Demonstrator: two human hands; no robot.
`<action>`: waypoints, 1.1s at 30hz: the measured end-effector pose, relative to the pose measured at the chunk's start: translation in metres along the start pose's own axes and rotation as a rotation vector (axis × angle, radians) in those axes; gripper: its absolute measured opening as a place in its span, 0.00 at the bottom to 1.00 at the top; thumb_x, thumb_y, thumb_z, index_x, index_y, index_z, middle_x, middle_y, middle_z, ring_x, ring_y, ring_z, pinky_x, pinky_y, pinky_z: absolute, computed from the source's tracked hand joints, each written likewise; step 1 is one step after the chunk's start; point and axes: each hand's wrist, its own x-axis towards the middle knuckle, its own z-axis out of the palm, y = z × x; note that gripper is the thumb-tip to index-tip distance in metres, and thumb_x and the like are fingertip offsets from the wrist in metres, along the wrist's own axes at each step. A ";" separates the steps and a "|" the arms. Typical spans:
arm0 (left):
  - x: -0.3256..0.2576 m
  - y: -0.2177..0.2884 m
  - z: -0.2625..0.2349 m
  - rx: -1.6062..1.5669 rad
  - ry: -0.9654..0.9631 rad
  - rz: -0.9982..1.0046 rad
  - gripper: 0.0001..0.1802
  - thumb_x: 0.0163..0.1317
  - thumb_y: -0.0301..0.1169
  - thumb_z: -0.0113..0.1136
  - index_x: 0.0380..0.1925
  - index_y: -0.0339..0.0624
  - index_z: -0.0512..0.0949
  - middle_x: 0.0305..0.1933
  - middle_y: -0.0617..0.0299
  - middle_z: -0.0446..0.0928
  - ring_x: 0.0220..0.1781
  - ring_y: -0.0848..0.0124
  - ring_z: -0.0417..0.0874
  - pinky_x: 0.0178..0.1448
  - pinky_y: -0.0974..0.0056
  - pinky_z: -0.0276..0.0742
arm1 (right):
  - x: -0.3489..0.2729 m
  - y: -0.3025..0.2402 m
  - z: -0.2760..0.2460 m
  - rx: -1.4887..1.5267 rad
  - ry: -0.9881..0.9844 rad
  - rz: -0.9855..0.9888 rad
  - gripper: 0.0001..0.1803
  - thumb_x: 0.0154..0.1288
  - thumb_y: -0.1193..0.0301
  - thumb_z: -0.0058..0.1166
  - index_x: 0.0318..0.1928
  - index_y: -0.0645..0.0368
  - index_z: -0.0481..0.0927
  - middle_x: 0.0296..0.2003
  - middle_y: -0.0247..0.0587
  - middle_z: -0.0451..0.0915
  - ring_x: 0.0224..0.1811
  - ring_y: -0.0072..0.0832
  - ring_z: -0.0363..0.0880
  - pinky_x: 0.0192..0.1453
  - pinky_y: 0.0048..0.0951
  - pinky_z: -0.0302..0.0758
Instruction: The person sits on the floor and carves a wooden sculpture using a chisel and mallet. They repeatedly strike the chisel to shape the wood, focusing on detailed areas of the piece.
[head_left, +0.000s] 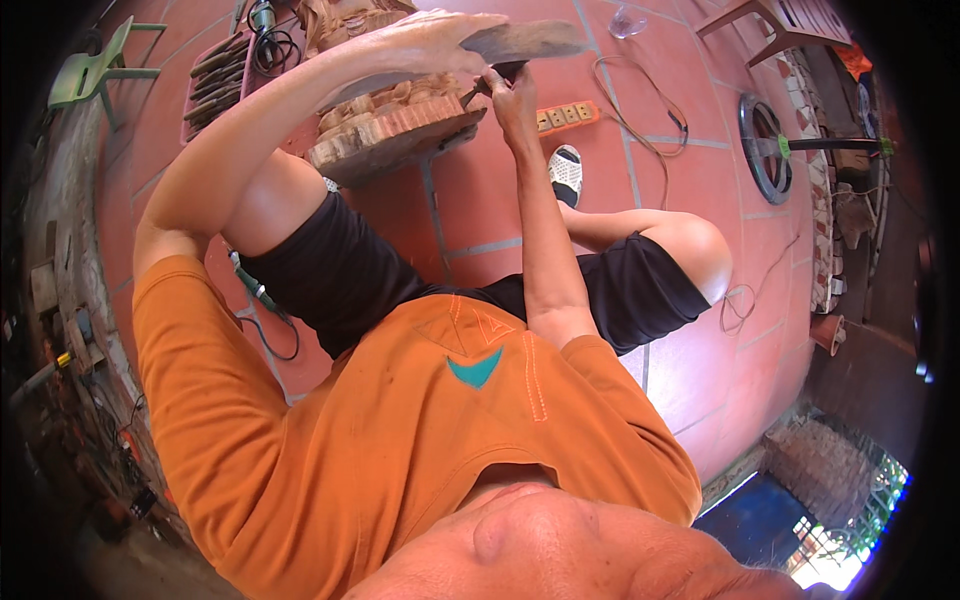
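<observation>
The wooden carving [395,145] serves as the landmark; it lies ahead of the seated person, above the tiled floor [475,205], with its thick, rough-edged base slab facing the body; the left forearm hides part of it.

Left hand [435,42]: above the carving; fingers wrapped around a flat wooden paddle [535,40], whose broad end projects to the right. Right hand [515,105]: at the right end of the base slab; fingers narrow, gripping a dark-handled tool [512,71]; its tip points toward the carving, but contact cannot be confirmed.

Handling, by judgement: the carving is probably heavy and rigid; the slab appears sturdy, whereas the carved relief behind its edge is likely brittle at thin details; lift with both hands under opposite ends of the slab, never by the relief; the coarse edge should give good friction. The paddle looks stiff and moderately light; hold it at the narrow end. The tool is likely slim and hard; grip the handle only, fingers clear of the tip.

Left of the carving: a tray of hand tools [217,82]; right of it: an orange power strip [567,117].
</observation>
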 end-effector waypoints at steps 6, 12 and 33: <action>-0.005 0.022 -0.010 -0.122 0.446 0.219 0.42 0.63 0.40 0.61 0.74 0.38 0.59 0.63 0.38 0.77 0.64 0.52 0.79 0.66 0.53 0.73 | 0.000 0.004 0.000 0.101 -0.050 0.020 0.10 0.72 0.78 0.55 0.49 0.65 0.71 0.42 0.43 0.79 0.41 0.31 0.85 0.48 0.33 0.86; 0.013 -0.028 0.028 0.106 0.252 0.073 0.38 0.59 0.39 0.63 0.71 0.46 0.67 0.46 0.42 0.84 0.45 0.49 0.87 0.52 0.51 0.81 | 0.000 -0.003 0.006 -0.006 -0.026 0.018 0.12 0.70 0.78 0.56 0.50 0.65 0.71 0.39 0.44 0.80 0.39 0.32 0.85 0.46 0.33 0.85; -0.023 -0.011 -0.001 -0.004 0.295 0.197 0.40 0.65 0.40 0.61 0.73 0.38 0.60 0.62 0.36 0.76 0.64 0.47 0.79 0.66 0.52 0.74 | -0.008 -0.007 -0.003 0.191 -0.046 0.120 0.13 0.72 0.77 0.56 0.52 0.66 0.70 0.40 0.45 0.80 0.41 0.34 0.86 0.48 0.34 0.87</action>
